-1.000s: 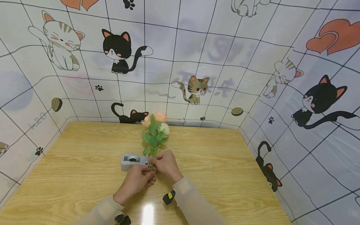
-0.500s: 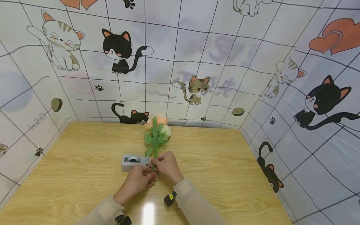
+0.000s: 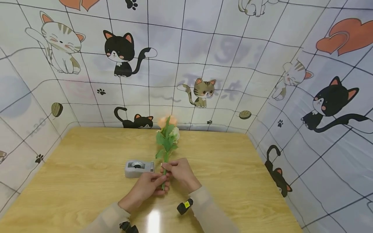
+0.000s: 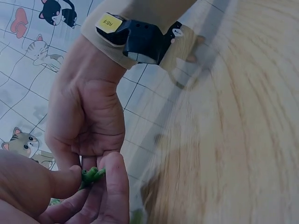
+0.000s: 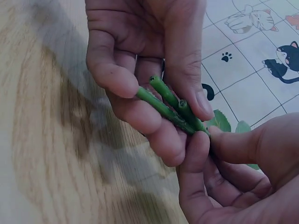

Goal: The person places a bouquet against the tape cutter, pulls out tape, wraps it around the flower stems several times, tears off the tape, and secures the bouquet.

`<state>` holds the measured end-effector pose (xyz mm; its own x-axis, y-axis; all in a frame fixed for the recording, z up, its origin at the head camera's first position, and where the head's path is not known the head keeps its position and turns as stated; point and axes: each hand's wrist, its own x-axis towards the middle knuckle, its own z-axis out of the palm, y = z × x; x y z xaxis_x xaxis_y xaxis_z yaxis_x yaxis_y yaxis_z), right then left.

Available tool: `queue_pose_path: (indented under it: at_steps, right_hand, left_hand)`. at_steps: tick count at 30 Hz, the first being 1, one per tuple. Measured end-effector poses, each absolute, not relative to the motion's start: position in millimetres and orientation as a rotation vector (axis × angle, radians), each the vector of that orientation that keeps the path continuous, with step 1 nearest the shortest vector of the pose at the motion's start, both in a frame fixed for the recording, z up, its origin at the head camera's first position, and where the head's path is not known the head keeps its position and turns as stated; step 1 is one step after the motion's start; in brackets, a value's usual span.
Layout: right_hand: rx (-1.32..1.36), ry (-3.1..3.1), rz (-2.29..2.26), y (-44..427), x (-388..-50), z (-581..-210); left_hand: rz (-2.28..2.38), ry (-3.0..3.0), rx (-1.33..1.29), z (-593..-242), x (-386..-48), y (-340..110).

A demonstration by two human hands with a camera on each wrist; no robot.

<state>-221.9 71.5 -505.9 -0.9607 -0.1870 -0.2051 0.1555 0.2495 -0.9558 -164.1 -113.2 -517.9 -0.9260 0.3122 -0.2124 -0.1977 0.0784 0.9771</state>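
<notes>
A small bunch of artificial-looking flowers (image 3: 167, 134), peach and white with green leaves, points away from me over the table. My left hand (image 3: 147, 187) holds the lower stems between thumb and fingers. Just above it, my right hand (image 3: 183, 174) pinches the same stems. In the right wrist view, several cut green stems (image 5: 163, 100) lie together, with the left hand (image 5: 145, 60) around them and the right hand (image 5: 233, 172) pinching further up. Stem ends (image 4: 93, 175) also show in the left wrist view. A grey tape dispenser (image 3: 131, 173) stands left of the stems, apart from them.
The wood-grain table (image 3: 233, 168) runs back to a cat-patterned cloth wall (image 3: 175, 48), which also rises along both sides. Black cameras (image 3: 185, 207) are strapped at the wrists.
Both hands and the flowers have shifted to the right, away from the tape dispenser. The bunch stands a little more upright in the head view. Both hands keep hold of the stems.
</notes>
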Motion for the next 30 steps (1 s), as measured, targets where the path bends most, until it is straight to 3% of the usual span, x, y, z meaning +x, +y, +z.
queue_pose_path:
  at_steps: [11, 30]
  right_hand:
    - [-0.089, 2.038, -1.853, 92.7, -216.3, -501.7]
    - [-0.157, 2.224, -1.787, 108.5, -209.2, -487.8]
  left_hand:
    - [1.917, 1.906, 0.162, -516.3, -163.7, -110.6]
    - [1.709, 2.363, 0.340, -502.6, -150.5, -97.3]
